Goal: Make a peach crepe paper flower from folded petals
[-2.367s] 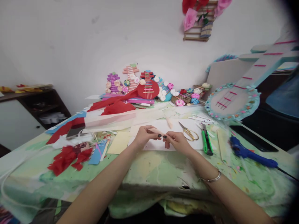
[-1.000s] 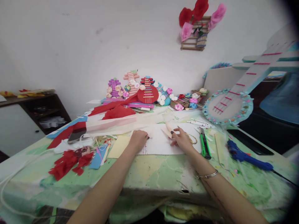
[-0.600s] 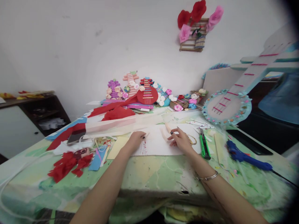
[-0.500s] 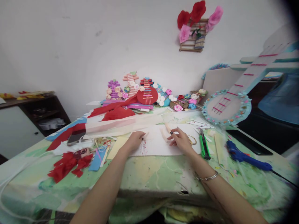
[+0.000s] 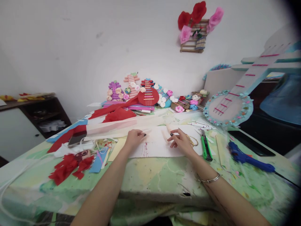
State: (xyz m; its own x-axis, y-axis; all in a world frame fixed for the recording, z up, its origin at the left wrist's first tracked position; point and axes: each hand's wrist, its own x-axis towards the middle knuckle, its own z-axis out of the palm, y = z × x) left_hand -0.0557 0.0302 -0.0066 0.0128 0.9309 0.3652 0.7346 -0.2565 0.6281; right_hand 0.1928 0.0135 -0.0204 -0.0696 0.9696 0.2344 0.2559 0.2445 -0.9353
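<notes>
A white board (image 5: 156, 150) lies flat at the table's front, with a cluster of small red marks or beads (image 5: 145, 149) on its left part. My left hand (image 5: 134, 139) is over the board's left end, fingers pinched together; a faint pale sliver shows by the fingertips, too small to name. Over the right part, my right hand (image 5: 180, 142) has its thumb and index finger closed on a pale strip of paper (image 5: 168, 128). Its other fingers are curled. Gold-handled scissors (image 5: 194, 141) lie beside it, partly hidden. A green utility knife (image 5: 206, 146) rests on the board's right end.
A blue glue gun (image 5: 250, 159) and a black phone (image 5: 250, 142) lie at right. At left are a red paper doll (image 5: 70, 163) and blue paper pieces (image 5: 96, 164). Several decorated paper lutes (image 5: 148, 95) line the wall; a large one (image 5: 229, 106) leans at right.
My left hand has lifted slightly and shifted a little left, off the red marks. My right hand stays nearly in place, with the pale strip still at its fingers.
</notes>
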